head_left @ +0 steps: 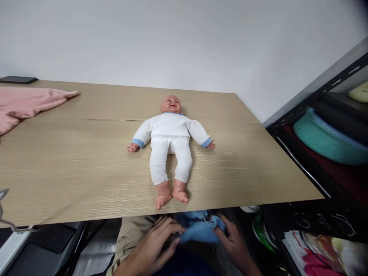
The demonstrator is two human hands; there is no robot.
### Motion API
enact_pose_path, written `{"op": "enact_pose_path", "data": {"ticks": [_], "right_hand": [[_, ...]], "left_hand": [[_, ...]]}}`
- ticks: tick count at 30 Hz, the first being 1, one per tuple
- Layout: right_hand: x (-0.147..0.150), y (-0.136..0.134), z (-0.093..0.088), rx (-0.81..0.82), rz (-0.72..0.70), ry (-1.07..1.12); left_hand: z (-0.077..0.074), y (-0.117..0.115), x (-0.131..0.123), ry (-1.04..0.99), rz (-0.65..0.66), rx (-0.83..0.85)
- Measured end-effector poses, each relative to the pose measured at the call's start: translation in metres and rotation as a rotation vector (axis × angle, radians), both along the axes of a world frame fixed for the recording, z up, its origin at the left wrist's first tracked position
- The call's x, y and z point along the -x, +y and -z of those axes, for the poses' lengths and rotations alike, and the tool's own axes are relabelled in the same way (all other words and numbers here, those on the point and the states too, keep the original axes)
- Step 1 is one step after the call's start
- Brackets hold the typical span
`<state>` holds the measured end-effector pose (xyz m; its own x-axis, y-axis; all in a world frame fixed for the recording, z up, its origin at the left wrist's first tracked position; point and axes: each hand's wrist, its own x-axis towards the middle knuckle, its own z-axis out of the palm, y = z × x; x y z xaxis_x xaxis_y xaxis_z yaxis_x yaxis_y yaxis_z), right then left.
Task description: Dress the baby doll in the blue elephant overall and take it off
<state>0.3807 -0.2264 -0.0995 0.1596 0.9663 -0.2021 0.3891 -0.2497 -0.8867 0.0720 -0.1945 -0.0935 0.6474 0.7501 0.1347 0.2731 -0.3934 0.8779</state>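
Note:
A blue piece of cloth (198, 230) is held over my lap, below the front edge of the table. My right hand (231, 239) grips its right side between thumb and fingers. On its left side, my left hand (161, 241) pinches the cloth's edge with thumb and fingertips. Part of the cloth is hidden under the table edge. A baby doll (171, 130) lies on its back on the table, head toward the wall and feet near the front edge. It wears a white top and white trousers with blue trim at the cuffs and neck.
The wooden table (86, 161) spans the view. Pink cloth (31, 105) lies at the left, with a dark flat object (18, 79) behind it. A black shelf unit to the right holds a teal bowl (330, 140). A bent wire (17, 229) juts in at lower left.

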Motion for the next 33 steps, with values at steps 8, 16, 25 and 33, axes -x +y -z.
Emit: {"op": "enact_pose_path", "data": {"ticks": [8,16,25,33], "right_hand": [[0.026,0.012,-0.102,-0.328,-0.515,0.411],[0.043,0.053,-0.138,-0.286,-0.377,0.681],[0.014,0.074,-0.149,-0.163,-0.59,0.355],[0.025,0.099,-0.177,-0.389,-0.936,-0.165]], "left_hand": [[-0.059,0.017,-0.007,-0.299,0.05,0.156],[-0.101,0.067,-0.001,-0.382,0.195,0.186],[-0.112,0.076,0.023,-0.459,0.078,0.499],[-0.138,0.111,0.024,-0.144,0.186,0.118]]}}
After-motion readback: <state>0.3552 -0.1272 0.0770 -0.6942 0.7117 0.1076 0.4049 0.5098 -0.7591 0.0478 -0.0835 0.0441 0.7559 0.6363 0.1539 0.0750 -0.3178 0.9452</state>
